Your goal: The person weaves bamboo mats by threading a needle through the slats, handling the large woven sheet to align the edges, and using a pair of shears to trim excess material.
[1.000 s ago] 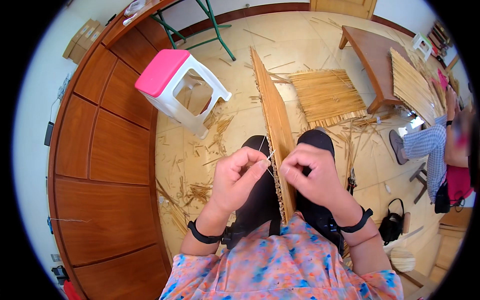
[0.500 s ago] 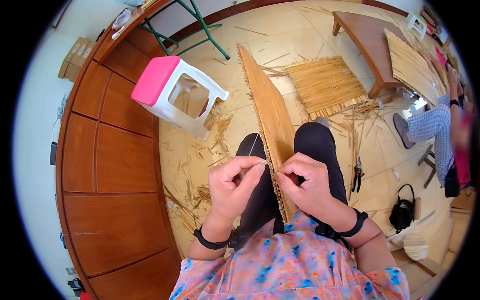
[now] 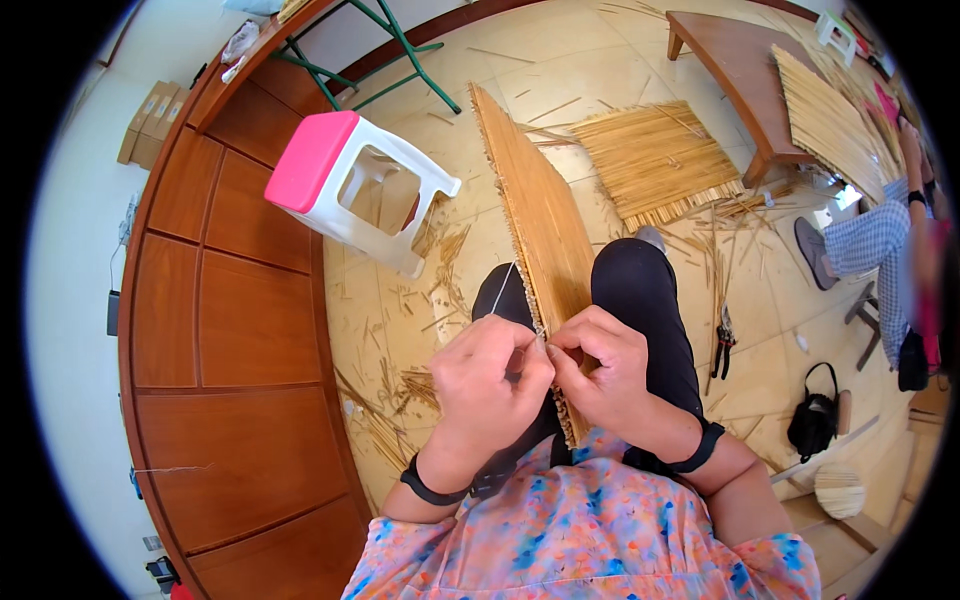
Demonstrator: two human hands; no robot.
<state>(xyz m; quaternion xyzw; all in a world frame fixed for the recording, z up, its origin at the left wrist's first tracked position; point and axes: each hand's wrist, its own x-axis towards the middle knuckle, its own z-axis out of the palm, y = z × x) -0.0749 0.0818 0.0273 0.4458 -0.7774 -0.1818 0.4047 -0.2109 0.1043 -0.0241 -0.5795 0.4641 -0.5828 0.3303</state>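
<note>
Where the long, flat, tan panel of packed stalks (image 3: 548, 225) stood: it was up on edge between the person's knees in black trousers (image 3: 637, 280), its near end at the pink-and-blue patterned shirt (image 3: 600, 520).
Bare left hand (image 3: 490, 378): its fingers were curled nearly closed, thumb and forefinger tips together at the panel's rough edge; what lay between them was hidden, so I could not tell its hold.
Thin white thread (image 3: 503, 288): it ran straight from that edge down to the left hand.
Bare right hand (image 3: 605, 365): it was half curled, thumb and forefinger close together at the panel's right face, beside the left fingertips; I could not tell what it gripped.
Floor ahead: a square, straw-coloured stalk mat (image 3: 655, 150) lay beyond the right knee.
Right side: dark-handled pruning shears (image 3: 724, 345) lay near a small black bag (image 3: 815, 425).
Left side: a white plastic stool with a pink seat (image 3: 315, 160) stood before a reddish-brown wooden cabinet (image 3: 260, 310).
</note>
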